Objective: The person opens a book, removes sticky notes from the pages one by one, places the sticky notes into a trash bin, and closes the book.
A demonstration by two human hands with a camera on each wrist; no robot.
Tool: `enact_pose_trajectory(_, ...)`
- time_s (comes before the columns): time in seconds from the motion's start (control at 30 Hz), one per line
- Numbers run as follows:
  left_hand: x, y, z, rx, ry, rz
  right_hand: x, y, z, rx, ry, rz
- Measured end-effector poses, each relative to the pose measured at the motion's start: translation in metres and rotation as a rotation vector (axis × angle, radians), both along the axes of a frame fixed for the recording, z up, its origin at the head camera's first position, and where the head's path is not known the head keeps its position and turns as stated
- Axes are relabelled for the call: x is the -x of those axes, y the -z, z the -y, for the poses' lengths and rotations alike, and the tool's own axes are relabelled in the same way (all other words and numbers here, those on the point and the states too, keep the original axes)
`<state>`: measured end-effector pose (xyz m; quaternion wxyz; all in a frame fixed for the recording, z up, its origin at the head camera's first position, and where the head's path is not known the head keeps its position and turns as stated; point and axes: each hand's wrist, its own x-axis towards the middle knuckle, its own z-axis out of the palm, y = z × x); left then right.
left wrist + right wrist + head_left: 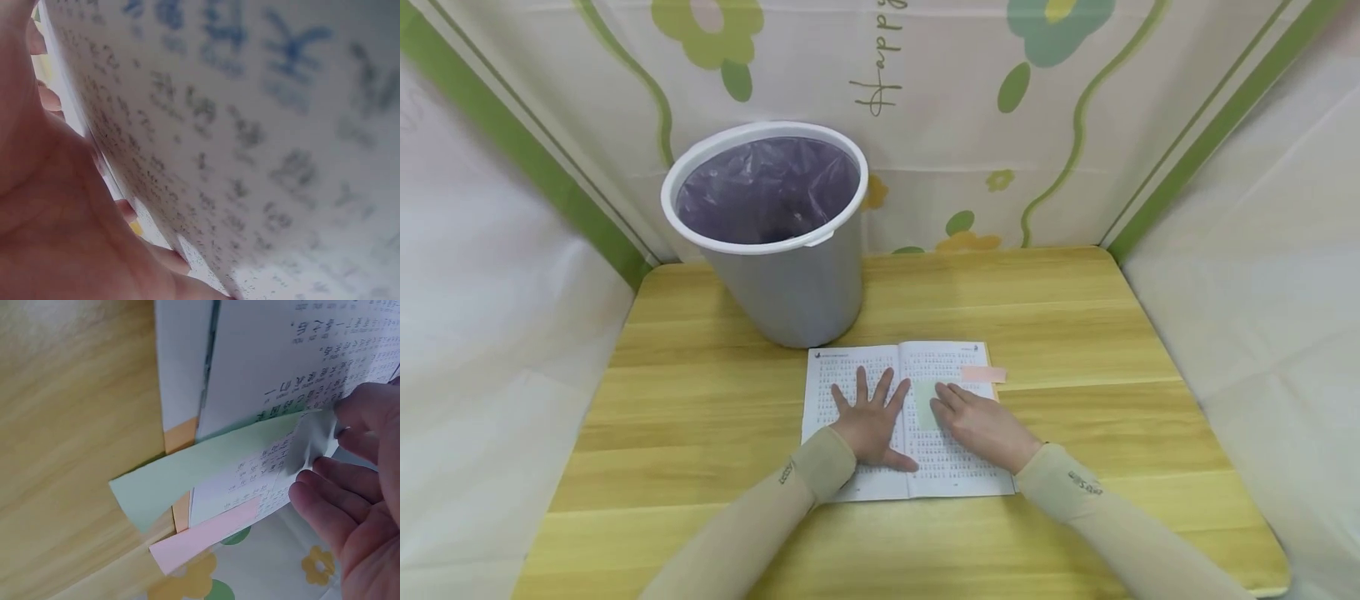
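An open book (958,483) with printed lines lies on the table. My left hand (872,425) rests across its left page and centre fold with the fingers spread. In the left wrist view the palm (69,206) is against the page, close to blurred print. On the right page is a pale green sticky note (206,456), reaching past the page edge in the right wrist view. My right hand (981,425) has its thumb and bent fingers at the inner end of this note, pinching it. A pink sticky strip (984,374) sticks out from the same page edge.
A grey bin (797,292) with a white rim and dark purple liner stands on the table behind the book's left side. The wooden table (700,400) has cloth with printed flowers (925,150) around it. An orange strip (180,437) shows at the book's edge.
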<state>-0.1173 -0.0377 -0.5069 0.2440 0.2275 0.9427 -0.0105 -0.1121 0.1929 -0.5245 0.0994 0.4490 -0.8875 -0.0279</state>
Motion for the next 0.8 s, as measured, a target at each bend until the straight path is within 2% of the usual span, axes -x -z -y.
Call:
enact_pose_trajectory(0.2, 0.001, -0.004, -0.001, 0.008, 0.002, -0.006, 0.002, 0.000, 0.003, 0.096, 0.023, 0.078)
enact_pose_trajectory(0.43, 0.003, -0.006, -0.002, 0.015, 0.006, 0.002, 0.005, -0.002, 0.010, 0.107, 0.026, 0.028)
enact_pose_trajectory(0.8, 0.001, -0.004, -0.001, 0.018, -0.001, 0.014, 0.004, 0.002, 0.015, 0.116, 0.024, 0.049)
